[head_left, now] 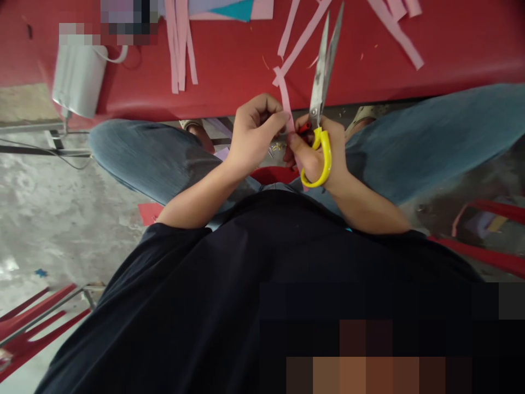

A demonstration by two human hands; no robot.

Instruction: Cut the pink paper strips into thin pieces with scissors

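Note:
Over my lap, my left hand (255, 133) pinches a narrow pink paper strip (284, 97) between thumb and fingers. My right hand (318, 153) also touches the strip's lower end and holds scissors (324, 76) by their yellow handle; the steel blades are nearly closed and point up and away over the red table's edge. The strip runs upward between the two hands, just left of the blades. Both hands meet in front of my knees in blue jeans.
The red table (238, 71) in front carries several cut pink strips (180, 44), more strips at the right (396, 30), and teal and pink sheets (238, 8). A white power adapter (77, 79) hangs at its left edge. Red chair frames (484, 254) stand on the concrete floor.

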